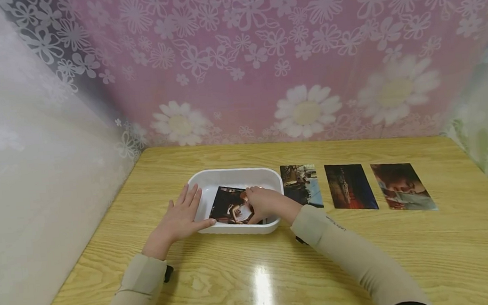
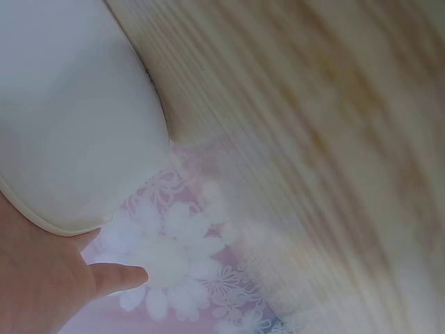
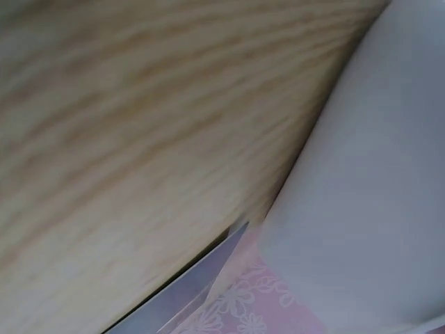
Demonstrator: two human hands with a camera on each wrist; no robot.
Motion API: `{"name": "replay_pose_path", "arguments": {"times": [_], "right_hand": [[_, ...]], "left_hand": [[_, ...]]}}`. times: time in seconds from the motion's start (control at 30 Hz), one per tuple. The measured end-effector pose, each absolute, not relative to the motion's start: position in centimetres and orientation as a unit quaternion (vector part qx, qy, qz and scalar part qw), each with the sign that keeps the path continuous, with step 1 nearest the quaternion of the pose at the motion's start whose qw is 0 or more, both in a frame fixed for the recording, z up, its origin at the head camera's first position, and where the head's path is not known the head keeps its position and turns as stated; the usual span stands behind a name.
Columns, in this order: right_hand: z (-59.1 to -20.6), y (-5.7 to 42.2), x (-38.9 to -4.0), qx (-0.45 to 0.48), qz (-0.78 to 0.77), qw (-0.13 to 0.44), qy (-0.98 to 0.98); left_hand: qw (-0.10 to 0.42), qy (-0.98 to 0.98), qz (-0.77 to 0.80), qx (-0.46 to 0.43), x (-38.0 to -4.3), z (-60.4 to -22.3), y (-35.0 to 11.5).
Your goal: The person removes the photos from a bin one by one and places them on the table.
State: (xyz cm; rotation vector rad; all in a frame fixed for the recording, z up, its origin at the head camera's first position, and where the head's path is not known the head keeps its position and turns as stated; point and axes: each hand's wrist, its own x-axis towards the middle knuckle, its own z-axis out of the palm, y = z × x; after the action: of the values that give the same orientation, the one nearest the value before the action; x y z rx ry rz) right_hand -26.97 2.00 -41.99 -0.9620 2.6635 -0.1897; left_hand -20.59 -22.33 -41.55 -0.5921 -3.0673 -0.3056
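A white plastic basin (image 1: 236, 170) stands on the table, with a dark glossy photo print (image 1: 225, 205) inside it. My left hand (image 1: 181, 220) rests on the basin's left end, its fingers straight and spread and the thumb along the near rim. In the left wrist view this hand (image 2: 42, 282) shows below the basin's wall (image 2: 76, 104). Reaching in over the right rim, my right hand (image 1: 268, 203) grips the right end of the print, fingers at the far edge and thumb at the near one. The right wrist view shows the basin's outer wall (image 3: 361, 181), not the hand.
Three more prints lie in a row right of the basin: a street-like scene (image 1: 300, 184), a dark red-and-blue one (image 1: 350, 187) and one with a face (image 1: 403, 186). Flowered pink cloth (image 1: 238, 77) hangs behind the wooden table (image 1: 218, 277); pale cloth flanks both sides.
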Motion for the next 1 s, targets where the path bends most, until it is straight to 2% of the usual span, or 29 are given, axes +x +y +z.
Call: {"name": "replay_pose_path", "arguments": {"times": [0.23,0.7,1.0], "right_hand": [[-42.15,1.87,-27.09,-0.348,-0.031,0.130,0.928],[-41.76,1.82,-26.91,-0.339,-0.048,0.137,0.929],[-41.59,1.82,-26.71,-0.349,-0.021,0.091,0.933]], "left_hand": [[-0.015,-0.981,-0.087,-0.175,-20.48,-40.85,-21.95],[-0.028,-0.982,-0.072,-0.170,-20.45,-40.75,-21.93],[-0.031,-0.983,-0.072,-0.169,-20.50,-40.84,-21.91]]}}
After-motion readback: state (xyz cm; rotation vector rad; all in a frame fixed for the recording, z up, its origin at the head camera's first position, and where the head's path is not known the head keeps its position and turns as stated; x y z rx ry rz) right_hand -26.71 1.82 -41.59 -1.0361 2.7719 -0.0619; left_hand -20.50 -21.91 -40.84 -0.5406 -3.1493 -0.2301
